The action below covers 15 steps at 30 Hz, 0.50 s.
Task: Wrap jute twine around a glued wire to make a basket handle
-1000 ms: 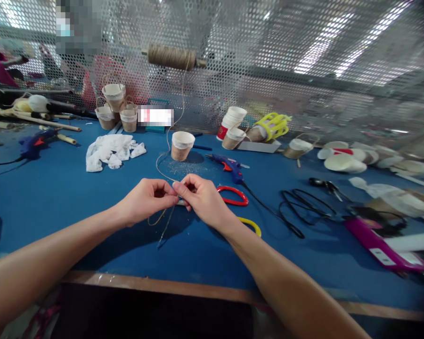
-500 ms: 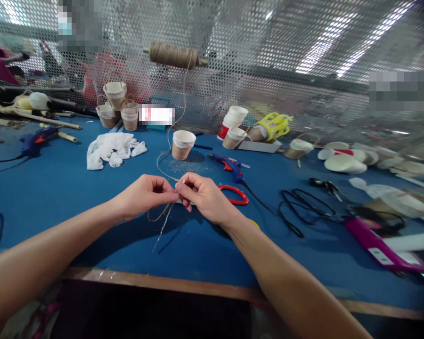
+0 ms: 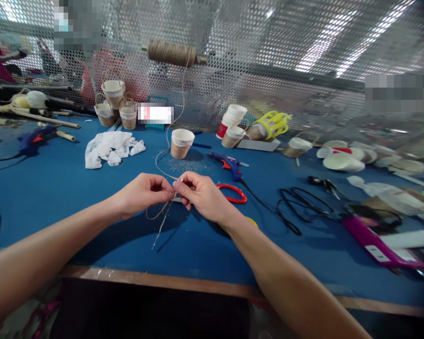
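Note:
My left hand (image 3: 144, 194) and my right hand (image 3: 201, 194) meet over the middle of the blue table, each closed in a pinch. Between their fingertips is a thin brown twine (image 3: 157, 162), which comes down from a spool (image 3: 171, 53) on the mesh wall. A twine loop hangs below the left fingers. Beside it dangles a thin shiny strand (image 3: 159, 233); how it joins the twine is hidden by the fingers. Just beyond my hands a burlap-wrapped cup (image 3: 181, 149) with a white rim stands upright. Scissors with red handles (image 3: 246, 195) lie partly under my right hand.
A blue glue gun (image 3: 229, 165) lies right of the cup, its cord trailing right. White cloth scraps (image 3: 104, 146) and stacked handled cups (image 3: 128, 117) are at the left. Another glue gun (image 3: 33, 141) lies far left. A magenta power strip (image 3: 378, 242) sits at the right.
The left fingertips have drawn slightly apart from the right ones, showing a little more twine between them. The whole view has shifted slightly; the cup and tools stay put.

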Tool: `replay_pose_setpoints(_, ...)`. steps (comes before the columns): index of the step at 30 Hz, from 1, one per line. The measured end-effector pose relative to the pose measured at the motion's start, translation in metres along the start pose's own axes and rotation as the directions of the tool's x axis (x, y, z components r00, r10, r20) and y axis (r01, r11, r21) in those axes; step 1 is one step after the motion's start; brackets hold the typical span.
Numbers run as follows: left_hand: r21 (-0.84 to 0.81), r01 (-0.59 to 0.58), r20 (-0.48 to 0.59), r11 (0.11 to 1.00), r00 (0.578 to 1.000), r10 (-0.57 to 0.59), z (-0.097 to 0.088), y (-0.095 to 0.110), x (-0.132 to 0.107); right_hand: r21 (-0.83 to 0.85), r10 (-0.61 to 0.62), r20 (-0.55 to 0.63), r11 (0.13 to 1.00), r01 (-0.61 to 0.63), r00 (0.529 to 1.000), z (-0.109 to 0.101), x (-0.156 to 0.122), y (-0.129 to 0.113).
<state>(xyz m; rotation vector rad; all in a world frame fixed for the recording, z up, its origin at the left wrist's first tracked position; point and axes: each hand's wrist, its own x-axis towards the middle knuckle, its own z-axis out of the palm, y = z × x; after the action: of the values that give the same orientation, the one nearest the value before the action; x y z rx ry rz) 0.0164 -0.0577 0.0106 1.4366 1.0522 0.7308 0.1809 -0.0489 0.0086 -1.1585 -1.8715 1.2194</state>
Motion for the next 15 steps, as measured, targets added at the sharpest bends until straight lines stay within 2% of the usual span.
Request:
replay_pose_setpoints(7,0.019,-0.012,-0.034,1.000,0.999,0.012,0.0013,-0.0023,0.0009,-0.022,0.005,-0.050,1.000,-0.007,0.999,0.0028,-0.0007,-0.0019)
replay_pose_setpoints(12,-0.099,0.052,0.044,0.994,0.998,-0.047,0.0014,-0.0008,-0.0009,0.221,-0.008,0.013,0.975,0.005,1.000,0.0037,0.0000,-0.0013)
replay_pose_setpoints(15,-0.180,0.096,0.098,0.979,0.992,-0.079,0.0016,0.0008,-0.0020,0.282,-0.023,0.069,0.959,0.003,0.997,0.0025,0.0006,0.0001)
